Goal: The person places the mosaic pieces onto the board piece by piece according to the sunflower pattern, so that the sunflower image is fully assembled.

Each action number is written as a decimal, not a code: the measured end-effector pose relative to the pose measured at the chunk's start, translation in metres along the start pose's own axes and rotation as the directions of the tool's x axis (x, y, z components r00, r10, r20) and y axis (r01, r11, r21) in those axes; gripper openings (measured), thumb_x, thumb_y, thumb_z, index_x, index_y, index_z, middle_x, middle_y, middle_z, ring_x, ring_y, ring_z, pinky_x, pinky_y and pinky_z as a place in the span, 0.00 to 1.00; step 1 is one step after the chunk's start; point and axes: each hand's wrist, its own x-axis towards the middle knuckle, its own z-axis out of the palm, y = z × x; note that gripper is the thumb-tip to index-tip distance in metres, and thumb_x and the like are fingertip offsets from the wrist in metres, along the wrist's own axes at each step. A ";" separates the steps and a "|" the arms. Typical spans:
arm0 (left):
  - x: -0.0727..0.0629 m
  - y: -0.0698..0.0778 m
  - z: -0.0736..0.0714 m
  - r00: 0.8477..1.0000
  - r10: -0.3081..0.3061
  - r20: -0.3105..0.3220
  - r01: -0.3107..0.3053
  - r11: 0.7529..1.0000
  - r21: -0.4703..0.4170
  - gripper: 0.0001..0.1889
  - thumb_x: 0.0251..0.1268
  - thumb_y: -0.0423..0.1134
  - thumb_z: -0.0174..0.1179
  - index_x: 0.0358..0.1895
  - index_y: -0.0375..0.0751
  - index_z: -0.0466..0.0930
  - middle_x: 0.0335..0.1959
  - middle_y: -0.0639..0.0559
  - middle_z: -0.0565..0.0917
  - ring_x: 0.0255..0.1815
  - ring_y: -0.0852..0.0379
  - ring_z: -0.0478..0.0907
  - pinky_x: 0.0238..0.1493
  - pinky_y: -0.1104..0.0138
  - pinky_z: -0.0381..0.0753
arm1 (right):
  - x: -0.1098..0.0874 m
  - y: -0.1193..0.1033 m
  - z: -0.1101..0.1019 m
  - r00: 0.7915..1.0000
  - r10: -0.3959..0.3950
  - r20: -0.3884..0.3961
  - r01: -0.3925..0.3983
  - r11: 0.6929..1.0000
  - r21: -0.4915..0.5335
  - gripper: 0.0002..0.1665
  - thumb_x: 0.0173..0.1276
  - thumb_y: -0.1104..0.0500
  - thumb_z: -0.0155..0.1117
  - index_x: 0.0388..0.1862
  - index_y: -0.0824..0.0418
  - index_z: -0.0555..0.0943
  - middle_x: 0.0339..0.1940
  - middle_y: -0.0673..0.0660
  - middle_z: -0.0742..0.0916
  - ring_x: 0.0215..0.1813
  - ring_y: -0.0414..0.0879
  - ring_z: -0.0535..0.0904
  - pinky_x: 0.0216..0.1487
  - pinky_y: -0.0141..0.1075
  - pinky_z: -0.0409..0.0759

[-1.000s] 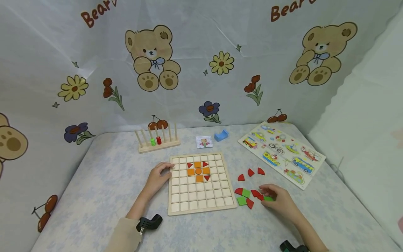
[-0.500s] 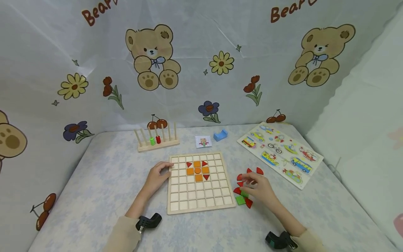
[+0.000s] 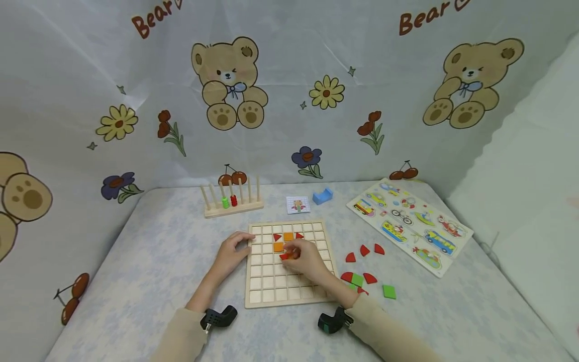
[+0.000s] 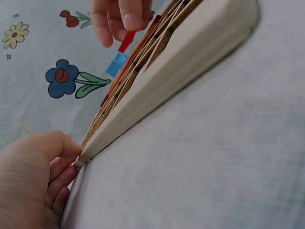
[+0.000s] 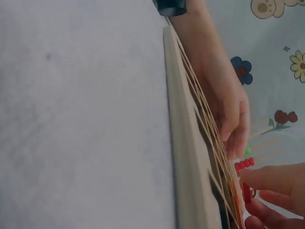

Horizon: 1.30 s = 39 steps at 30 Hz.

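- Red piece (image 3: 284, 256) sits pinched in our right hand (image 3: 304, 259), low over the wooden grid board (image 3: 289, 296), beside the orange squares (image 3: 283, 241), so it can drop into a cell.
- Our left hand (image 3: 232, 254) rests relaxed against the board's left edge, steadying it.
- Spare red and green pieces (image 3: 364, 276) wait on the table (image 3: 149, 261), within reach to the right.

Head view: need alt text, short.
A person's right hand holds a red piece over a wooden grid board already bearing orange and red pieces, while the left hand rests on the board's left edge. More red and green pieces lie on the table to the right, beside a vehicle puzzle.
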 end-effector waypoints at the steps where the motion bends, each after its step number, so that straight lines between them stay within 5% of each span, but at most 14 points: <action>1: 0.000 0.000 0.000 1.000 -0.002 -0.002 0.001 1.000 -0.007 0.16 0.67 0.29 0.61 0.57 0.40 0.82 0.60 0.44 0.80 0.66 0.46 0.73 0.70 0.50 0.71 | 0.002 0.001 0.003 1.000 -0.001 -0.005 0.001 1.000 -0.012 0.16 0.55 0.69 0.75 0.44 0.71 0.84 0.37 0.63 0.87 0.33 0.46 0.78 0.35 0.26 0.76; 11: 0.003 -0.001 0.006 1.000 -0.019 -0.005 0.019 1.000 -0.001 0.16 0.66 0.29 0.62 0.55 0.40 0.83 0.60 0.45 0.80 0.65 0.47 0.74 0.70 0.51 0.71 | 0.005 0.004 0.010 1.000 -0.021 -0.005 0.020 0.992 -0.124 0.14 0.55 0.68 0.76 0.41 0.67 0.85 0.39 0.60 0.87 0.40 0.51 0.83 0.40 0.32 0.81; 18: 0.004 0.001 0.008 1.000 -0.022 -0.009 0.022 1.000 0.002 0.16 0.64 0.28 0.62 0.55 0.39 0.83 0.60 0.43 0.80 0.66 0.45 0.74 0.70 0.49 0.70 | 0.000 0.002 0.001 0.999 -0.040 0.005 0.040 0.993 -0.108 0.13 0.57 0.68 0.74 0.42 0.68 0.85 0.38 0.59 0.87 0.38 0.49 0.80 0.38 0.30 0.79; 23: 0.005 0.001 0.008 1.000 -0.018 -0.006 0.018 1.000 0.010 0.16 0.65 0.28 0.62 0.56 0.39 0.82 0.60 0.43 0.80 0.66 0.45 0.74 0.70 0.50 0.71 | -0.022 0.004 -0.026 0.999 -0.047 0.006 0.048 0.993 -0.108 0.10 0.61 0.69 0.70 0.43 0.67 0.85 0.35 0.58 0.85 0.34 0.45 0.75 0.34 0.28 0.76; 29: 0.005 0.005 0.005 1.000 -0.025 -0.001 0.025 0.999 0.021 0.16 0.66 0.29 0.61 0.57 0.39 0.82 0.61 0.43 0.79 0.66 0.45 0.73 0.70 0.50 0.71 | -0.072 0.022 -0.083 0.994 -0.099 -0.039 0.093 0.987 -0.134 0.11 0.59 0.72 0.70 0.42 0.69 0.84 0.35 0.59 0.86 0.34 0.41 0.78 0.34 0.30 0.79; 34: 0.003 0.005 0.003 0.999 -0.033 -0.002 0.033 0.999 0.028 0.16 0.66 0.29 0.62 0.57 0.40 0.82 0.61 0.43 0.79 0.66 0.45 0.73 0.71 0.50 0.70 | -0.115 0.036 -0.131 0.990 0.092 -0.103 -0.115 0.962 -0.247 0.17 0.55 0.67 0.75 0.45 0.65 0.84 0.39 0.56 0.88 0.39 0.46 0.80 0.38 0.32 0.81; 36: 0.002 0.003 0.001 1.000 -0.028 -0.005 0.028 0.999 0.032 0.16 0.66 0.29 0.62 0.57 0.39 0.82 0.61 0.43 0.80 0.66 0.45 0.73 0.71 0.50 0.70 | -0.129 0.041 -0.145 0.970 0.216 -0.109 -0.239 0.930 -0.280 0.22 0.54 0.64 0.77 0.49 0.63 0.84 0.43 0.55 0.88 0.42 0.46 0.81 0.41 0.32 0.80; 39: 0.002 0.002 0.003 1.000 -0.020 -0.004 0.020 0.999 0.034 0.16 0.66 0.29 0.62 0.57 0.39 0.82 0.61 0.42 0.80 0.67 0.45 0.73 0.71 0.50 0.70 | -0.148 0.052 -0.159 0.949 0.300 -0.098 -0.316 0.895 -0.314 0.27 0.52 0.64 0.78 0.53 0.64 0.82 0.45 0.55 0.88 0.43 0.44 0.81 0.42 0.30 0.80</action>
